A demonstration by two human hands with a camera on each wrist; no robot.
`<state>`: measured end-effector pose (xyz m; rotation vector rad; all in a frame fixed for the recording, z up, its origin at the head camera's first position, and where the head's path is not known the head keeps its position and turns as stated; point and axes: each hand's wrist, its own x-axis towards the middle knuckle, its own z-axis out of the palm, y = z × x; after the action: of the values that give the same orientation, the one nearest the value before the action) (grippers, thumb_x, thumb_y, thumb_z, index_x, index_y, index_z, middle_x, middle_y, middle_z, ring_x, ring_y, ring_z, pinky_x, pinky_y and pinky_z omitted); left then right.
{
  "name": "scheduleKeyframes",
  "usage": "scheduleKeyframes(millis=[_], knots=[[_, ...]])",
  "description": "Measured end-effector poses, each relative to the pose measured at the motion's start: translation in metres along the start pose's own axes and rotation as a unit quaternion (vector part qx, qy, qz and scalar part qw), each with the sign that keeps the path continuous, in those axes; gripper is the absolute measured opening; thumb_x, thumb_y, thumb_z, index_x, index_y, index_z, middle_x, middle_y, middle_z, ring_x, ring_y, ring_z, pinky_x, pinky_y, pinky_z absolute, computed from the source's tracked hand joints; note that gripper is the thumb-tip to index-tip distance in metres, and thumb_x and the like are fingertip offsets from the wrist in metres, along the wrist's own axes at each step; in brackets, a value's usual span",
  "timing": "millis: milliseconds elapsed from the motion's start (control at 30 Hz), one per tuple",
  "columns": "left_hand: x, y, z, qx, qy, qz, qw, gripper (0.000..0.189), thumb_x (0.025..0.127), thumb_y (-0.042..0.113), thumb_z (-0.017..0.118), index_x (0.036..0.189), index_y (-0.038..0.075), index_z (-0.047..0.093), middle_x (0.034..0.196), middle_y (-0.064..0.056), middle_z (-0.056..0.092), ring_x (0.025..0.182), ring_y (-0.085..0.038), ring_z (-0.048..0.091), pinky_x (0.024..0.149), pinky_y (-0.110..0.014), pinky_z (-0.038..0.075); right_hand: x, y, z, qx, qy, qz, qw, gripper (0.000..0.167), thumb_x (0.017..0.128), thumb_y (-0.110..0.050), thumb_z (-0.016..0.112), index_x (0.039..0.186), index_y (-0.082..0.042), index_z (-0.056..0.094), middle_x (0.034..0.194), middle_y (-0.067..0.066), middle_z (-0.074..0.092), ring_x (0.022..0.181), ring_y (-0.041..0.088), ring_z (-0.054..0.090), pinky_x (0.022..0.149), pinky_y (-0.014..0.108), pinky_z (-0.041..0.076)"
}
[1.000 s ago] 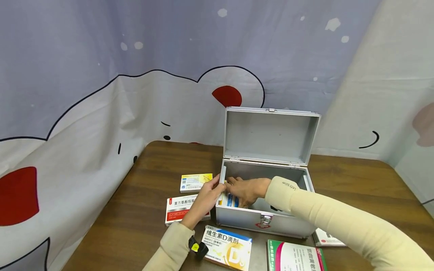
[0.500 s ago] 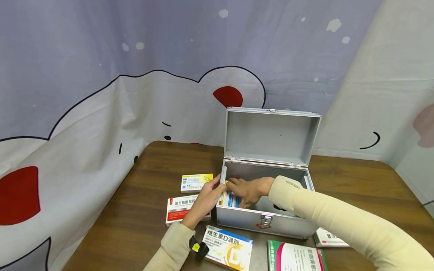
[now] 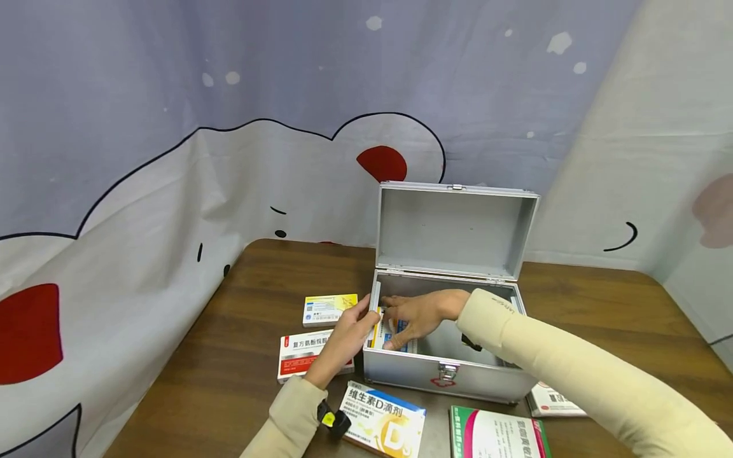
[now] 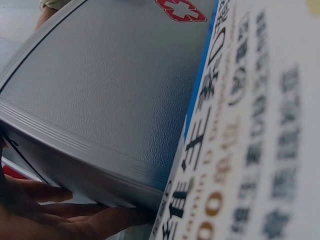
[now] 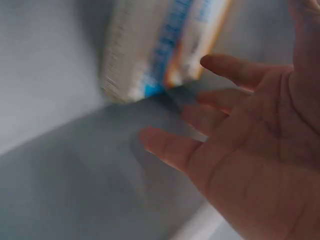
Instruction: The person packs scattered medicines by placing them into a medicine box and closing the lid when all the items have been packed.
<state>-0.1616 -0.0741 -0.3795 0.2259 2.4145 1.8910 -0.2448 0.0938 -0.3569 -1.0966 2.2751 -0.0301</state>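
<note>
A silver metal first-aid case (image 3: pixel 401 370) stands with its lid raised. My left hand (image 3: pixel 345 337) holds its left side, thumb at the rim; the left wrist view shows the fingers (image 4: pixel 107 220) along the outer wall. Inside the case's left end are medicine boxes (image 3: pixel 376 337), mostly covered by my right hand (image 3: pixel 422 313). The right wrist view shows that hand's fingers (image 5: pixel 167 145) spread, beside a blurred white medicine box (image 5: pixel 150 55) with blue lettering and an orange edge. The fingertips are close to this box, with nothing gripped.
Around the case on the wooden table (image 3: pixel 189 388) lie a yellow-and-white box (image 3: pixel 326 312), a red-and-white box (image 3: pixel 298 362), a vitamin D drops box (image 3: pixel 380 420), a green-edged box (image 3: pixel 498 436) and a white box (image 3: pixel 552 402). A printed curtain (image 3: pixel 298 63) hangs behind.
My right hand has shifted slightly inside the case, its thumb swinging left over the boxes and uncovering more blue lettering. The left hand stays at the case's side.
</note>
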Motion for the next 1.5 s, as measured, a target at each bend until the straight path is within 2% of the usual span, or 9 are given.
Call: scheduleKeyframes(millis=[200,400,633,833,967,1133,1267,1367,1500], knots=[[0.000,-0.001,0.000,-0.007,-0.002,-0.001,1.0000,0.054,0.090,0.015,0.045,0.139,-0.003,0.033,0.131,-0.021,0.048,0.112,-0.027,0.050,0.097,-0.040,0.038,-0.041,-0.004,-0.021,0.031,0.047,0.006,0.9984,0.084,0.079,-0.066,0.050,0.139,-0.009,0.038,0.150,0.013,0.020,0.136,0.027,0.023,0.108,0.044,0.022],[0.002,-0.007,0.000,-0.015,0.001,-0.011,0.9998,0.055,0.090,0.015,0.044,0.140,-0.004,0.031,0.130,-0.021,0.050,0.105,-0.023,0.054,0.092,-0.036,0.043,-0.108,0.004,-0.023,0.052,0.142,0.016,0.9884,0.077,0.081,-0.062,0.052,0.136,-0.010,0.041,0.147,0.017,0.025,0.134,0.031,0.025,0.105,0.049,0.025],[0.014,-0.032,0.003,-0.029,0.005,-0.013,0.9995,0.055,0.091,0.018,0.046,0.141,0.001,0.031,0.132,-0.017,0.049,0.108,-0.020,0.053,0.092,-0.033,0.042,-0.178,0.025,0.007,0.071,0.271,0.054,0.9585,0.058,0.086,-0.051,0.055,0.130,-0.014,0.048,0.142,0.013,0.033,0.126,0.033,0.036,0.094,0.052,0.036],[0.017,-0.036,0.006,-0.024,0.011,-0.010,0.9996,0.056,0.089,0.021,0.047,0.141,0.005,0.034,0.128,-0.015,0.053,0.103,-0.017,0.055,0.089,-0.028,0.043,-0.218,0.040,0.033,0.090,0.353,0.111,0.9245,0.046,0.087,-0.042,0.058,0.127,-0.021,0.049,0.137,0.001,0.037,0.119,0.027,0.042,0.088,0.051,0.038],[0.017,-0.038,0.006,-0.020,0.012,-0.008,0.9997,0.056,0.090,0.021,0.046,0.141,0.003,0.033,0.132,-0.015,0.050,0.108,-0.018,0.052,0.094,-0.033,0.040,-0.233,0.057,0.057,0.098,0.391,0.142,0.9042,0.044,0.087,-0.036,0.061,0.125,-0.016,0.049,0.133,0.007,0.039,0.114,0.031,0.043,0.082,0.053,0.040],[0.015,-0.035,0.002,-0.026,0.006,-0.012,0.9996,0.056,0.090,0.020,0.046,0.141,0.002,0.031,0.134,-0.016,0.047,0.113,-0.021,0.050,0.096,-0.036,0.039,-0.236,0.080,0.092,0.125,0.365,0.191,0.9024,0.055,0.087,-0.038,0.059,0.126,-0.003,0.046,0.131,0.028,0.032,0.112,0.051,0.033,0.075,0.066,0.034],[0.014,-0.035,0.002,-0.032,0.000,-0.012,0.9994,0.057,0.091,0.020,0.046,0.142,0.001,0.029,0.135,-0.017,0.046,0.115,-0.022,0.049,0.097,-0.037,0.039,-0.230,0.088,0.119,0.146,0.299,0.245,0.9106,0.069,0.088,-0.045,0.055,0.131,0.006,0.039,0.128,0.040,0.026,0.103,0.063,0.032,0.068,0.069,0.034],[0.015,-0.039,0.003,-0.030,0.002,-0.015,0.9994,0.057,0.091,0.022,0.047,0.142,0.002,0.030,0.135,-0.016,0.046,0.114,-0.021,0.050,0.098,-0.038,0.038,-0.222,0.088,0.135,0.158,0.263,0.269,0.9130,0.078,0.086,-0.050,0.054,0.133,0.010,0.033,0.124,0.044,0.026,0.096,0.062,0.037,0.064,0.066,0.038],[0.015,-0.040,0.005,-0.029,0.003,-0.014,0.9995,0.057,0.091,0.023,0.047,0.142,0.003,0.030,0.135,-0.015,0.047,0.112,-0.019,0.051,0.098,-0.038,0.038,-0.209,0.088,0.146,0.160,0.257,0.290,0.9076,0.087,0.084,-0.055,0.054,0.135,0.011,0.029,0.122,0.049,0.023,0.091,0.063,0.036,0.064,0.067,0.037]])
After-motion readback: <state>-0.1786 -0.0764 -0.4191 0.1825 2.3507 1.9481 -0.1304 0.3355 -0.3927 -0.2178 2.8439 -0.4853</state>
